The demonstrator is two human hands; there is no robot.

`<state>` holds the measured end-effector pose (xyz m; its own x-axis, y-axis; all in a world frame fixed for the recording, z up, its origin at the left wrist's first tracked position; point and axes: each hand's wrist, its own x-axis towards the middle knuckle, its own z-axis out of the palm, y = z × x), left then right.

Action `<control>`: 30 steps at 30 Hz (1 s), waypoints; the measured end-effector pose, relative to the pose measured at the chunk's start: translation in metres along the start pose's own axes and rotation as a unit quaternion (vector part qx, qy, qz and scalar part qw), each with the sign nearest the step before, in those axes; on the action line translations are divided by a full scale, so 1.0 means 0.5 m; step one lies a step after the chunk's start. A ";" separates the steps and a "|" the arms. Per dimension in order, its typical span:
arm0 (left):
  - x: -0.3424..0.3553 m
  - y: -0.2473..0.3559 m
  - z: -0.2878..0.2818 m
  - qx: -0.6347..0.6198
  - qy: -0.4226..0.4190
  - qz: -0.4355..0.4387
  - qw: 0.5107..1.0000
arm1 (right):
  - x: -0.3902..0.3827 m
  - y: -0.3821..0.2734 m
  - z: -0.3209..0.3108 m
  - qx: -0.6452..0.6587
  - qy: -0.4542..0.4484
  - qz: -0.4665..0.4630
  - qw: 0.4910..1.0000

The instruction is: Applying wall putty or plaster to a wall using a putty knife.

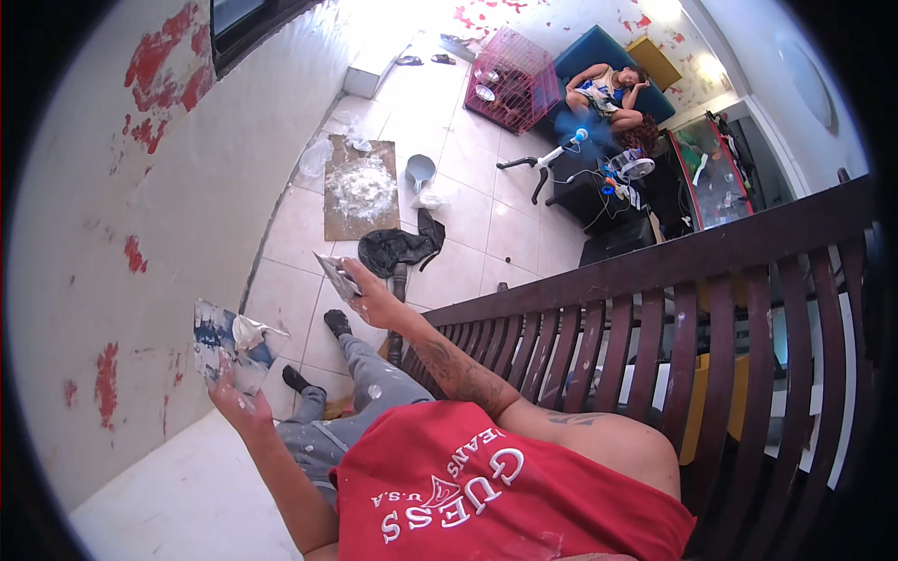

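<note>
My left hand [241,402] grips the lower edge of a flat square putty board [213,329], blue and smeared white. A soft lump of white putty [251,331] sits on its right side and trails past the edge. Farther ahead, my right hand [372,297] is closed around a putty knife [333,273] with a pale metal blade, held apart from the board. White smears mark both hands. To the left stands the wall [159,243], pale with patches of red showing through.
Dark wooden slatted railing [645,271] runs along my right. Below, a board with white powder [360,192], a grey pot [420,169] and a black cloth bag [398,248] lie on the tiles. Beyond are a pink cage [514,79], a fan [575,140] and a person on a seat [608,93].
</note>
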<state>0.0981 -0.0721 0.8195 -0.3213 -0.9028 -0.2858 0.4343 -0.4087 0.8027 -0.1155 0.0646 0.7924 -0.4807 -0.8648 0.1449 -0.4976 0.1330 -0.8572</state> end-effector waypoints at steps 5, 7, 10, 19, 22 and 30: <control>0.000 -0.004 -0.002 0.258 -0.025 0.115 0.959 | -0.002 0.012 0.003 0.012 0.000 -0.009 1.000; 0.002 -0.007 -0.001 0.096 0.005 0.053 0.994 | -0.001 0.011 0.003 0.034 0.012 0.021 0.999; 0.004 -0.009 -0.002 0.026 -0.003 0.026 0.999 | 0.003 0.002 0.001 0.004 0.008 0.024 1.000; 0.012 -0.013 -0.012 0.041 -0.016 0.022 0.999 | 0.025 -0.018 -0.007 0.011 -0.017 0.021 1.000; 0.016 -0.017 -0.032 0.072 -0.008 0.005 0.997 | 0.027 -0.007 0.001 -0.003 0.003 0.015 1.000; 0.044 -0.042 -0.064 0.116 -0.012 -0.004 0.993 | 0.026 -0.003 0.027 -0.002 -0.036 0.070 0.997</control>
<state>0.1088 -0.0879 0.7795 -0.3454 -0.8951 -0.2820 0.2271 -0.3713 0.9003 -0.1112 0.0466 0.7891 -0.4931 -0.8699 -0.0126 -0.4322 0.2575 -0.8642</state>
